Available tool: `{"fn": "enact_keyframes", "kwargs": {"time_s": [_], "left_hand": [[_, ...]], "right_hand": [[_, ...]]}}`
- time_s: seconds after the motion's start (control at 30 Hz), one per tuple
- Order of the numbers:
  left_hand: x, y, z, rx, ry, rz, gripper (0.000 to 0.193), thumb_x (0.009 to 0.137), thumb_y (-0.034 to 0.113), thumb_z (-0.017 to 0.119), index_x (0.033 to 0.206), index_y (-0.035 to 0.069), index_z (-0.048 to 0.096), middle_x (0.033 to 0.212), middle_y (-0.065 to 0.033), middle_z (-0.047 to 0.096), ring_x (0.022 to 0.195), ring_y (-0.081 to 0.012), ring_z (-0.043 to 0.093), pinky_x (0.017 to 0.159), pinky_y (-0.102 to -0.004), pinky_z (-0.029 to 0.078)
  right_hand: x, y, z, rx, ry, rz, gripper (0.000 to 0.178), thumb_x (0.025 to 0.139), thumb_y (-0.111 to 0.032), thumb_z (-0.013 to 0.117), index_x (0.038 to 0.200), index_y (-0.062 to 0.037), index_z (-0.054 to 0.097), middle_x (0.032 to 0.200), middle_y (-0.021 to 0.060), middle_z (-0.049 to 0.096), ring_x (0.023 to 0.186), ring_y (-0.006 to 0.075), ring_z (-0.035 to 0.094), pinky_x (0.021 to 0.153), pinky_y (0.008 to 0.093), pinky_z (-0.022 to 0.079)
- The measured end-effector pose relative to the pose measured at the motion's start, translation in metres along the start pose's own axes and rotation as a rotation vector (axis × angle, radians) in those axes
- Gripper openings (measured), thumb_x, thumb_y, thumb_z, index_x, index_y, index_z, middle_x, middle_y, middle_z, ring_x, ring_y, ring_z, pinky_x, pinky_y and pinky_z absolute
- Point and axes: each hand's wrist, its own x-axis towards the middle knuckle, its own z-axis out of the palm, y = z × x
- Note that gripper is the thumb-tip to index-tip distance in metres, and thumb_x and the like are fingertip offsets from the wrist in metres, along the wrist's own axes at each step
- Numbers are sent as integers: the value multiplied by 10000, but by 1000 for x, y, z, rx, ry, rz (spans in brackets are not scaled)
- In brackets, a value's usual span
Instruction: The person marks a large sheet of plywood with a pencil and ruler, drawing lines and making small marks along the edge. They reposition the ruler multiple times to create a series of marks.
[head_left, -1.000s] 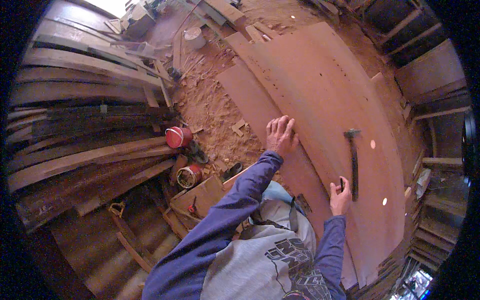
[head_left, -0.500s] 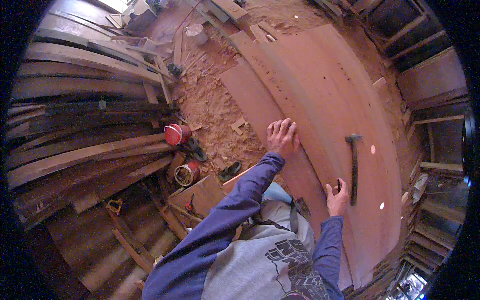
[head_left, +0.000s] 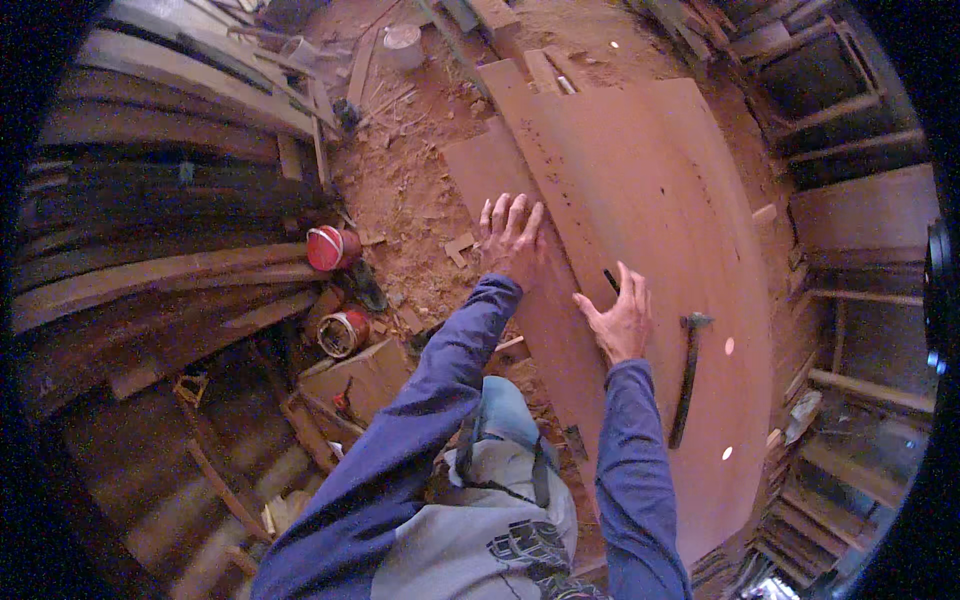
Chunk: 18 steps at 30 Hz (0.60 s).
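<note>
My left hand lies with fingers spread on a narrow reddish board, near its left edge. My right hand is over the wide wooden panel to the right. A short, thin black stick, like a pen, is held in its fingers, with thumb and index finger bent around the gap in front. The narrow board runs along the panel's left side. On the panel, to the right of my right hand, lies a hammer with a dark handle.
Stacked planks fill the left side. A red bucket and a second red pail stand on the sawdust-covered floor. A whitish bucket is farther back. Wooden frames line the right.
My right hand has moved forward and left, away from the hammer and toward the board's seam, with the black stick still in it. My left hand has slid slightly forward along the narrow board.
</note>
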Motion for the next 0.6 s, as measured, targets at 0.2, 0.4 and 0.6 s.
{"fn": "enact_keyframes", "kwargs": {"time_s": [0.2,0.4,0.6], "left_hand": [[4,2,-7,-4,-8,-44,493,783,258,686,1269,176,695,1367,-88,588,1333,-332,495,1197,-558,304],[7,3,-14,-86,-110,-98,569,767,258,709,1321,135,669,1444,-118,525,1420,-349,393,1236,-581,225],[9,2,-14,-65,-105,-95,550,784,291,690,1319,162,669,1420,-118,543,1386,-361,428,1213,-585,266]], "right_hand": [[54,-28,33,-139,11,-83,981,702,-540,880,1439,-16,499,1310,159,533,1215,381,530,1092,486,419],[63,-28,37,-167,-22,-24,878,700,-509,888,1354,-11,580,1256,148,552,1179,369,541,1070,488,437],[66,-32,36,-127,5,-44,767,701,-435,896,1283,-22,616,1180,128,583,1146,347,566,1011,467,482]]}}
